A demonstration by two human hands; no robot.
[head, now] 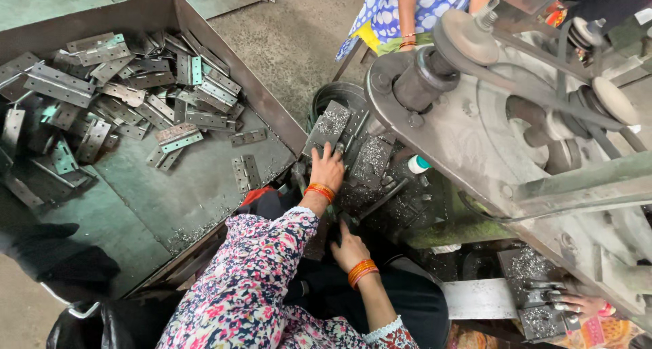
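1. Below you, the floor (299, 43) is rough grey concrete, stained and dusty.
2. At your left, a big metal tray (197, 193) takes up the floor, its raised wall running to the top edge.
3. On your right stands a heavy grey machine (475, 145) with pulleys and a belt (543, 97).
4. Daylight is flat and even; no walls or windows show.

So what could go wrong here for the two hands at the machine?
1. The left hand rests on metal plates beside the flywheel and belt; a sleeve or bangles could perhaps catch.
2. Shavings cover the bed near the right hand; bare skin may be cut.
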